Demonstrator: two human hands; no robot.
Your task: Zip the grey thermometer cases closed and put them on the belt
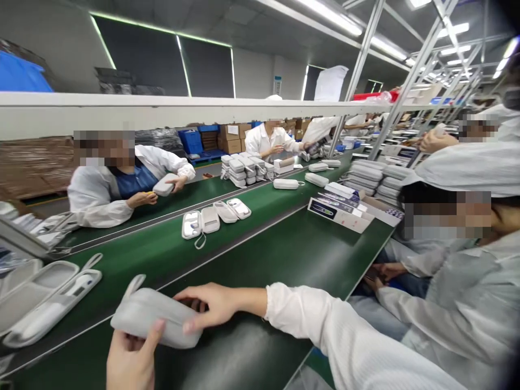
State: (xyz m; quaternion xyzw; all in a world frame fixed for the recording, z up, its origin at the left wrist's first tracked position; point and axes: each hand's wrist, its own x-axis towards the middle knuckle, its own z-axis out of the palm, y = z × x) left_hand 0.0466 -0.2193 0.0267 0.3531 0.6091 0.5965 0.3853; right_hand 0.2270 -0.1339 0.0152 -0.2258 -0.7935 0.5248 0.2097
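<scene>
A closed grey zip case (pixel 152 319) lies on the near green bench, and both my hands grip it. My left hand (pixel 132 357) clasps its near edge with the thumb on top. My right hand (pixel 211 306) holds its right end, fingers over the top. An open grey case with a white device inside (pixel 51 300) lies to the left on the green conveyor belt (pixel 162 254).
Several open cases (pixel 215 216) ride the belt's middle, with closed ones (pixel 286 184) farther along. Boxes (pixel 339 208) and stacked cases (pixel 368 176) stand at the right. One person in white (pixel 117 189) sits opposite holding a case; another sits close on my right (pixel 459 271).
</scene>
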